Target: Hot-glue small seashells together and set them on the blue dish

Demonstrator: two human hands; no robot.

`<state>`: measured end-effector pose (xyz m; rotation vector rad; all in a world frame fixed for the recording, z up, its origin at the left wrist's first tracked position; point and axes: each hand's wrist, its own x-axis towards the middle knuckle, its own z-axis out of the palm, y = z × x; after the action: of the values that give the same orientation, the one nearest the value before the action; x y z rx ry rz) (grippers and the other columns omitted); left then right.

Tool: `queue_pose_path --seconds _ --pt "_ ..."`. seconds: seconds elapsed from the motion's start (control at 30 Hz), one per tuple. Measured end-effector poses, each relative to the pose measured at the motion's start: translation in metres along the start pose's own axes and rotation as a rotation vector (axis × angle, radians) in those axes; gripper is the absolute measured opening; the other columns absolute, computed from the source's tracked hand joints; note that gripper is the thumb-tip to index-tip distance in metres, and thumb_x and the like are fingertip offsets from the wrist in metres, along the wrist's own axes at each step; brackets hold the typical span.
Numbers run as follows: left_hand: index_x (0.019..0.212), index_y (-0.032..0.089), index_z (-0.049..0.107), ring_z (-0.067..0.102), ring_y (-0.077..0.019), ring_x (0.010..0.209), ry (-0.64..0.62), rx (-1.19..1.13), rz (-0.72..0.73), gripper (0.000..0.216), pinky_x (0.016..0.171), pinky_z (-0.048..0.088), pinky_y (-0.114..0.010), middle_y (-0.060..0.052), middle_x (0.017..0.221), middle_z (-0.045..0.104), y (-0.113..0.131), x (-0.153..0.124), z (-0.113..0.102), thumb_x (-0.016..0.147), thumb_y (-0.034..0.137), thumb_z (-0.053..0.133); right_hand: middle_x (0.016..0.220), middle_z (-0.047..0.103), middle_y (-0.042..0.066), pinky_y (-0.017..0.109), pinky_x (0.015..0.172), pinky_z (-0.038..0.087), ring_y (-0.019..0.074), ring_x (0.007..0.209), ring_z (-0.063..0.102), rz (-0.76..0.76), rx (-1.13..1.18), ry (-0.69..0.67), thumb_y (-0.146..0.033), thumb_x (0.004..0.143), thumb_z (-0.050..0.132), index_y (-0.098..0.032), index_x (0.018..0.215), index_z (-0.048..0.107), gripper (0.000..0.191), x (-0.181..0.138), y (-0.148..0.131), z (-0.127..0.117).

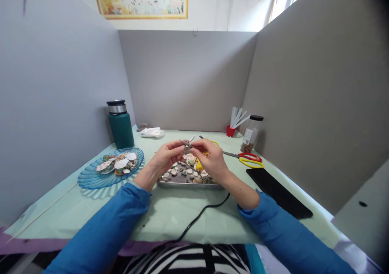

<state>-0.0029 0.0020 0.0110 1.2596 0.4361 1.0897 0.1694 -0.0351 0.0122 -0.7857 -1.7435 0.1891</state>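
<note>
Both my hands are raised together over a metal tray (188, 184) that holds several small shells. My left hand (165, 157) pinches a thin metal tool (186, 143), perhaps tweezers, with its fingers closed. My right hand (212, 157) is closed in a pinch on the same small item where the two hands meet; what sits at the fingertips is too small to name. A yellow object (199, 164) lies in the tray, partly hidden by my right hand.
A blue glass plate (91, 179) with shells lies at the left, a green flask (120, 124) behind it. Red-and-yellow scissors (247, 158), a jar (251, 133), a red cup (231, 131) and a black phone (278, 192) are at the right. A black cable (200, 215) runs toward me. Partition walls enclose the desk.
</note>
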Motion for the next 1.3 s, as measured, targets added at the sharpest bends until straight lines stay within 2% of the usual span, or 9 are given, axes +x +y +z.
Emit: queue_pose_path --seconds 0.2,0.4,0.8,0.97,1.3 --pt "0.098 0.014 0.069 0.048 -0.0051 0.052 -0.006 0.028 -0.004 0.03 0.055 0.045 -0.022 -0.003 0.074 0.063 -0.0001 0.0005 -0.0004 0.069 0.02 0.072 0.084 0.063 0.005 0.03 0.072 0.047 0.0162 0.077 0.058 -0.055 -0.058 0.013 -0.024 0.084 0.055 -0.019 0.088 0.06 0.008 -0.0001 -0.0004 0.0005" --pt "0.096 0.014 0.07 0.047 -0.0052 0.052 -0.024 0.058 0.005 0.029 0.054 0.043 -0.021 -0.003 0.072 0.062 -0.0011 0.0009 -0.0005 0.068 0.02 0.072 0.082 0.063 0.005 0.029 0.072 0.046 0.0163 0.076 0.058 -0.057 -0.083 0.017 -0.024 0.084 0.055 -0.019 0.086 0.061 0.008 0.0012 -0.0003 0.0004" --pt "0.095 0.014 0.07 0.047 -0.0047 0.053 -0.033 0.062 -0.003 0.03 0.055 0.043 -0.022 -0.002 0.075 0.064 -0.0028 0.0017 -0.0015 0.066 0.02 0.074 0.078 0.06 0.004 0.027 0.068 0.044 0.0148 0.072 0.055 -0.173 -0.158 0.039 -0.017 0.083 0.056 -0.017 0.087 0.06 0.006 0.0021 0.0015 0.0015" --pt "0.094 0.015 0.071 0.049 -0.0057 0.055 -0.029 0.076 -0.011 0.029 0.056 0.044 -0.023 -0.004 0.08 0.065 -0.0028 0.0012 -0.0008 0.065 0.02 0.074 0.081 0.06 0.004 0.027 0.07 0.045 0.0149 0.074 0.056 -0.168 -0.172 0.029 -0.017 0.084 0.055 -0.018 0.089 0.059 0.007 0.0017 0.0027 0.0022" --pt "0.096 0.012 0.071 0.048 -0.0061 0.053 -0.024 0.069 0.0 0.03 0.056 0.044 -0.023 -0.005 0.075 0.065 -0.0043 0.0026 -0.0026 0.066 0.019 0.073 0.083 0.058 0.004 0.027 0.07 0.045 0.0148 0.075 0.055 -0.167 -0.164 0.004 -0.017 0.083 0.054 -0.018 0.09 0.056 0.007 0.0009 0.0063 0.0032"
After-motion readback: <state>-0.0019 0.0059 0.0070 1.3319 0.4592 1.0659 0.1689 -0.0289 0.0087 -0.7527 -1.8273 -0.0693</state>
